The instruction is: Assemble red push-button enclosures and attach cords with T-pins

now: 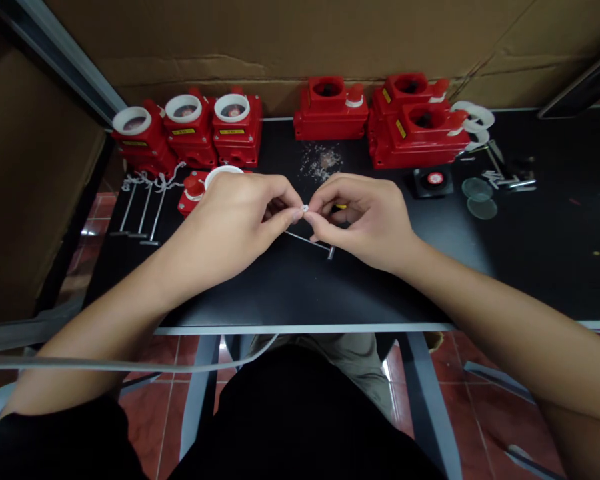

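My left hand and my right hand meet above the table, thumb and forefinger of each pinched. Between their fingertips shows a small bit of white cord; most of it is hidden by the fingers. Under them lies a thin metal rod with a short crossbar, like a small hammer. Whether the cord joins this rod I cannot tell. Behind my left hand, partly covered, sits a red box with a white ring. Three similar small hammers with white cords lie to the left.
Red housings with white rings stand at the back left, and ringless red housings at the back centre and right. White crumbs are scattered between. Glass discs, metal pins and white rings lie to the right.
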Motion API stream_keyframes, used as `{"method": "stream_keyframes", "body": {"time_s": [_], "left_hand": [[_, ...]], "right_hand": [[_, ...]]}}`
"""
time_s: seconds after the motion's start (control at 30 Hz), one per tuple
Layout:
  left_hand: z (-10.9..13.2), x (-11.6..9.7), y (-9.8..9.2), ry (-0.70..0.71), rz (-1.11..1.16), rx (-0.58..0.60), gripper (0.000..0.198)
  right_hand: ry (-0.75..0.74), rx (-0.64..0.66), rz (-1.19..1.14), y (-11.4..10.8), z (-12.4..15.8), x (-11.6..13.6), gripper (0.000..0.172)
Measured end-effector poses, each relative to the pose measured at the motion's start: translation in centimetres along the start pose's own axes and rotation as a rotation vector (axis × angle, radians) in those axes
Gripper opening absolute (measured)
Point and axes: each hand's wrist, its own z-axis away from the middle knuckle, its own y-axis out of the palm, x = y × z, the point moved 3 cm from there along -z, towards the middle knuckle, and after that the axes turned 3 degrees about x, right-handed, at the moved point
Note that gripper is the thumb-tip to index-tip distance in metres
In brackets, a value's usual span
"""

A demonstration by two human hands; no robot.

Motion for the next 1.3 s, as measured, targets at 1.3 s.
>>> {"method": "stream_keyframes", "body": {"time_s": [1.3], "left_hand": [[0.0,0.0,-0.3,-0.033,0.057,-0.042,0.013]], "right_hand": [[-0.071,0.001,0.058,-0.1,0.4,0.5,0.016]]}}
